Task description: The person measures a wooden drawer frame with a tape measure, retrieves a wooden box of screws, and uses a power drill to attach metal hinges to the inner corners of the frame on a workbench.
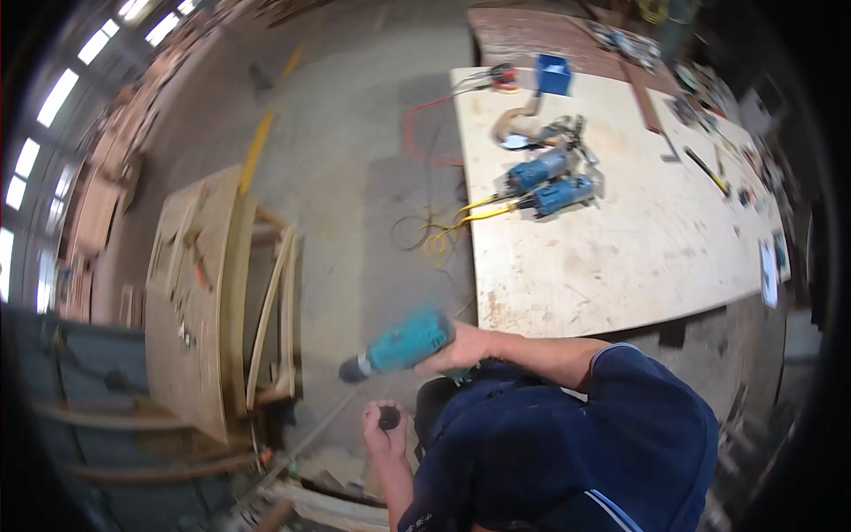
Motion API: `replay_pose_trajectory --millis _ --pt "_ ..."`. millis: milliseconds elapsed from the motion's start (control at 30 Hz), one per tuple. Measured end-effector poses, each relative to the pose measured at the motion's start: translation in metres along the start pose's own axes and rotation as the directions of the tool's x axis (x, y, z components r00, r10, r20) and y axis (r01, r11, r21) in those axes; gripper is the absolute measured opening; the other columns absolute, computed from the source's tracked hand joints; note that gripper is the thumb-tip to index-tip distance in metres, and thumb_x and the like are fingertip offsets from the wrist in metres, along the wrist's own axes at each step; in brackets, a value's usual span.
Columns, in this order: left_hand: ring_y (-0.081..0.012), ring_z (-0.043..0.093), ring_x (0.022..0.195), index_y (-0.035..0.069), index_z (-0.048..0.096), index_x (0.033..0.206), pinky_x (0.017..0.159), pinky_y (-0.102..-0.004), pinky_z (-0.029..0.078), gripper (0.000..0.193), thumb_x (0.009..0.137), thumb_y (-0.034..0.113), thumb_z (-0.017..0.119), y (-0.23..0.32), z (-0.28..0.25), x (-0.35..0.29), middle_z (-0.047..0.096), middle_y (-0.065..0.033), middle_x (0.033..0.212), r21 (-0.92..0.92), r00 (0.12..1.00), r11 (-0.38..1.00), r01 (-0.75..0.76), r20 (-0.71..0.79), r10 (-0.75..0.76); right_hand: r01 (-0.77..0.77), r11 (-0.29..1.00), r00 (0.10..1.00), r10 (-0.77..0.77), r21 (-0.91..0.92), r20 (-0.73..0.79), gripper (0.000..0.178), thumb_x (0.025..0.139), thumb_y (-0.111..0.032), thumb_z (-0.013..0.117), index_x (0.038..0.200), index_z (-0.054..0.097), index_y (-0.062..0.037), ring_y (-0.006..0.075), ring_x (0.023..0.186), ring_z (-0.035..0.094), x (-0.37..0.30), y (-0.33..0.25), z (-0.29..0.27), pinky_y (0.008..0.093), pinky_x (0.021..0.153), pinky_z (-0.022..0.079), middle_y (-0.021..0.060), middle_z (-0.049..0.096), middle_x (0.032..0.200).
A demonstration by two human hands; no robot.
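Observation:
My right hand [454,351] is wrapped round the grip of a teal cordless drill [401,344], raised in front of my body. Its dark chuck end points left and slightly down; motion blurs the tool. Lower down, my left hand [383,443] is closed round a dark, round piece [388,418] whose kind I cannot make out. The two hands are apart, and the drill does not touch the dark piece. My forearms reach out to the left from my dark blue shirt.
On the right stands a pale wooden worktable [620,257], bearing two blue power tools [564,194] with yellow cords, a blue box [554,74] and a red-and-black tool [504,77]. To the left, a wooden panel structure [191,328] stands on the floor. Cords [436,241] hang beside the worktable.

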State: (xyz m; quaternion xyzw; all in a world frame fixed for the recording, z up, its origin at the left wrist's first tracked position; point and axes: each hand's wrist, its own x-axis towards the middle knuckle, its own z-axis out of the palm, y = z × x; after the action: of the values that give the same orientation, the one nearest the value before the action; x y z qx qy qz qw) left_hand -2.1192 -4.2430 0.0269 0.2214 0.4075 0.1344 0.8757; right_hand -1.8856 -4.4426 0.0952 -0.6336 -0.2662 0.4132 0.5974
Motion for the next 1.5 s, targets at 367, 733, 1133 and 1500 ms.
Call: replay_pose_trajectory --millis 367,733,1133,1500 --pt "-0.0228 0.059 0.085 0.001 0.056 0.094 0.078 -0.0362 0.057 0.021 0.098 0.02 0.063 0.062 0.013 0.215 0.059 -0.0121 0.092 0.13 0.93 0.927 0.35 0.066 -0.361 0.049 0.912 0.588 0.304 0.408 -0.75 0.035 0.078 -0.012 0.073 0.111 0.069 -0.0007 0.0175 0.073 0.064 -0.143 0.055 0.042 0.0323 0.068 0.053 0.0092 0.071 0.097" --pt "-0.019 0.059 0.069 0.007 0.064 0.095 0.063 -0.0341 0.053 0.021 0.1 0.026 0.058 0.289 -0.019 0.25 0.061 -0.005 0.079 0.681 0.864 0.674 -0.286 -0.121 0.489 0.131 0.827 0.378 0.468 0.546 -0.799 0.041 0.084 -0.015 0.07 0.12 0.058 0.0027 0.0179 0.069 0.062 -0.268 0.098 0.039 0.0324 0.063 0.055 0.0107 0.068 0.104" --pt "-0.0148 0.067 0.08 0.001 0.069 0.1 0.071 -0.0317 0.055 0.015 0.093 0.013 0.063 -0.225 0.127 0.067 0.069 -0.0077 0.085 0.842 0.859 0.274 -0.465 0.355 0.369 0.175 0.868 0.444 0.351 0.464 -0.825 0.041 0.08 -0.011 0.069 0.118 0.061 0.0029 0.0188 0.069 0.063 -0.474 0.138 -0.071 0.0337 0.065 0.056 0.0126 0.068 0.102" --pt "-0.014 0.065 0.077 -0.003 0.063 0.107 0.073 -0.0273 0.055 0.015 0.094 0.005 0.063 -0.542 0.311 -0.107 0.066 -0.0084 0.087 0.737 0.691 0.271 -0.62 0.676 -0.257 0.272 0.85 0.069 0.451 0.451 -0.89 0.023 0.082 -0.016 0.074 0.103 0.07 -0.0069 0.0129 0.074 0.063 -0.725 0.19 -0.183 0.0318 0.069 0.052 0.0014 0.068 0.087"
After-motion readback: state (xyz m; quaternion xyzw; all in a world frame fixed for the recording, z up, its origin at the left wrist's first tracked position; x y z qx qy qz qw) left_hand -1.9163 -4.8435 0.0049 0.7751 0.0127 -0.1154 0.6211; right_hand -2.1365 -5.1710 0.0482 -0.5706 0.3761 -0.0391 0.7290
